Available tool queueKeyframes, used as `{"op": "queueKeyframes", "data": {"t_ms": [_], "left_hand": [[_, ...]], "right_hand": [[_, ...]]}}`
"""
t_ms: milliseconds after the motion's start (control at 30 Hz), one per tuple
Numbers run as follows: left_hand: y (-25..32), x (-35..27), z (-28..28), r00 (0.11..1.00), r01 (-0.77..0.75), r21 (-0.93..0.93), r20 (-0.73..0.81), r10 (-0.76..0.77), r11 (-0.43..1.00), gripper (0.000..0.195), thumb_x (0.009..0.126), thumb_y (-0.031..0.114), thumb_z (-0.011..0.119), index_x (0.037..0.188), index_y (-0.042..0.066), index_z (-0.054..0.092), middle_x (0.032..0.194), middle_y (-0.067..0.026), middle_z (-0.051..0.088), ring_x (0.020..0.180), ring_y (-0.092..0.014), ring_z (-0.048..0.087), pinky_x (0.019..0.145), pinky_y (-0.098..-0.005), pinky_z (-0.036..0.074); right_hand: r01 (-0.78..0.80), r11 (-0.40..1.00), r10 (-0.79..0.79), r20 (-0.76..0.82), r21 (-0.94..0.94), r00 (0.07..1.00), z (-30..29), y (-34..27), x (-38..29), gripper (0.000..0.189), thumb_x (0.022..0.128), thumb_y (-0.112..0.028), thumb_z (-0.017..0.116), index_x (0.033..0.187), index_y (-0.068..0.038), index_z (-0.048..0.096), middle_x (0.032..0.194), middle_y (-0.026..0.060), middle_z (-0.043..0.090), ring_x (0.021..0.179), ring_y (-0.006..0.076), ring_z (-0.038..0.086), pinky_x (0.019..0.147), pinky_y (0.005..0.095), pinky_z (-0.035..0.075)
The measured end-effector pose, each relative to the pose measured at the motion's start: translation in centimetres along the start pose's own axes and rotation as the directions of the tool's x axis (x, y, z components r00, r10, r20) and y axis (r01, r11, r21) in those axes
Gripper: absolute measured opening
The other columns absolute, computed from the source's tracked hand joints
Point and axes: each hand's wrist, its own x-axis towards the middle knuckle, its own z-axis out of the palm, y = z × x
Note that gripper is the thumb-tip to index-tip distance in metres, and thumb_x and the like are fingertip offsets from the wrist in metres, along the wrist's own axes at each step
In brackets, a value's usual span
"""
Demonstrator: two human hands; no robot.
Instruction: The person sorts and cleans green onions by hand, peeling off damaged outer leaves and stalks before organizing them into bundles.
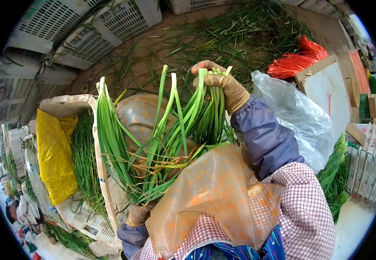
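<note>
My right hand, in a tan glove with bare fingertips showing, grips a bundle of green allium stalks just below their pale cut ends. Beside that bundle, looser allium stalks stand with their pale ends up and fan out leftward. Their leafy ends gather low down at my gloved left hand, which holds them; its fingers are mostly hidden by the leaves. Dry brown leaves hang among the green ones. A clear plastic sheet with orange spots covers my lap.
At left, a white plastic crate holds more greens and a yellow cloth. Leaf scraps litter the floor ahead. Red plastic strips, a board and a clear plastic bag are at right. Stacked crates stand upper left.
</note>
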Motion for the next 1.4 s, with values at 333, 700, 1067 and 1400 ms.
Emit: {"op": "queueKeyframes", "data": {"t_ms": [333,700,1067,1400], "left_hand": [[-0.4,-1.1,-0.4,0.997,0.029,0.175,0.065,-0.041,0.984,0.042,0.078,0.015,0.061,0.119,0.016,0.053,0.119,-0.0068,0.054,0.109,-0.027,0.05,0.094,-0.0396,0.037],[0.5,-0.6,0.6,0.947,0.277,-0.251,-0.095,-0.308,0.928,0.032,0.081,0.017,0.062,0.112,0.013,0.057,0.111,-0.0084,0.058,0.1,-0.024,0.055,0.086,-0.0374,0.044],[1.2,-0.6,-0.3,0.996,-0.026,0.561,-0.06,0.072,0.828,0.025,0.077,0.013,0.066,0.101,0.007,0.061,0.097,-0.0082,0.062,0.089,-0.022,0.058,0.078,-0.0339,0.047],[0.9,-0.3,0.8,0.92,0.209,-0.331,-0.252,-0.3,0.92,0.035,0.06,-0.002,0.069,0.093,0.0,0.059,0.095,-0.0096,0.062,0.085,-0.02,0.058,0.075,-0.0318,0.047]], "right_hand": [[0.004,0.998,-0.012,0.114,0.064,0.993,0.8,-0.2,-0.3,0.04,0.073,-0.025,0.072,0.103,-0.004,0.057,0.088,0.0079,0.062,0.078,0.0139,0.06,0.067,0.0262,0.051],[-0.009,1.0,0.011,0.096,-0.024,0.995,2.0,0.9,1.2,0.019,0.078,-0.013,0.065,0.093,-0.005,0.058,0.07,0.0045,0.061,0.056,0.0101,0.056,0.052,0.0214,0.047],[-0.008,0.901,-0.03,-0.08,-0.433,0.996,2.6,-1.6,1.9,0.019,0.069,-0.012,0.072,0.083,-0.005,0.06,0.078,0.003,0.061,0.066,0.0103,0.057,0.061,0.0231,0.047],[0.419,0.336,-0.854,-0.085,-0.844,0.513,-4.1,-17.2,0.9,0.012,0.075,-0.014,0.071,0.078,-0.006,0.063,0.07,0.001,0.061,0.063,0.0085,0.056,0.058,0.0206,0.046]]}}
